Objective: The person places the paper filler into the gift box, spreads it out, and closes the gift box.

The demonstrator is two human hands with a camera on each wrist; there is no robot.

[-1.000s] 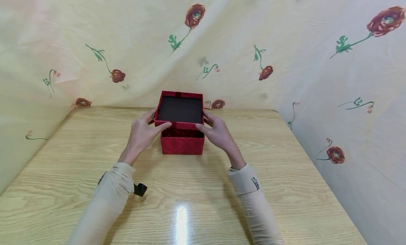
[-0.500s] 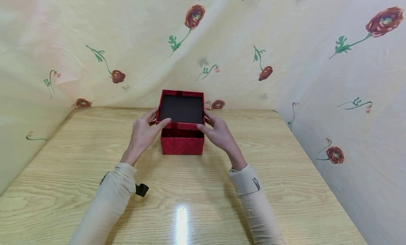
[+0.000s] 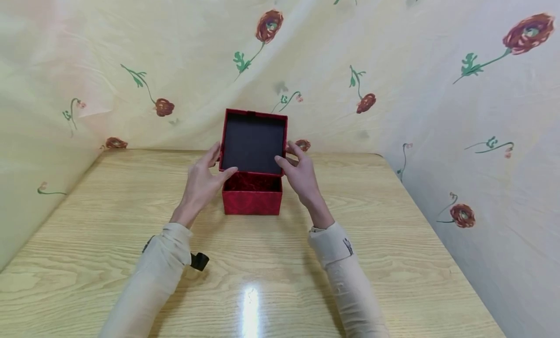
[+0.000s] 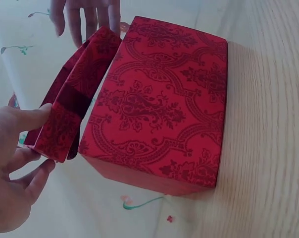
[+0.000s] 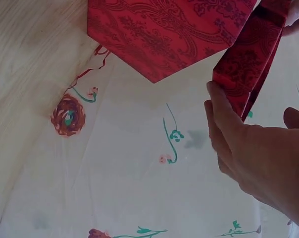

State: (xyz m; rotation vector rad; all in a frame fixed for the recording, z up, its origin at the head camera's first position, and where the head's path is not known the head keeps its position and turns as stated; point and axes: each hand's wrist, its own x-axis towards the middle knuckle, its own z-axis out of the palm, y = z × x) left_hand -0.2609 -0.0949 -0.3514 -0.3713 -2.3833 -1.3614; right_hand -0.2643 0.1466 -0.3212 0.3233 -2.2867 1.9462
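Observation:
A red patterned box stands open on the table, its dark red inside partly visible. Above its back part the box lid is tilted up, its black inner face toward me. My left hand holds the lid's left corner between thumb and fingers, as the left wrist view shows. At the lid's right side is my right hand. In the right wrist view its straight fingers touch the lid's corner, while the thumb stands apart from it.
The light wooden table carries the box near its far edge. A cream cloth with red flowers hangs behind and at the sides. A red ribbon trails beside the box. A small black object sticks out by the left sleeve.
The lid has tilted up and back, showing more of its black inside and more of the box's interior. The right thumb has come off the lid's front edge.

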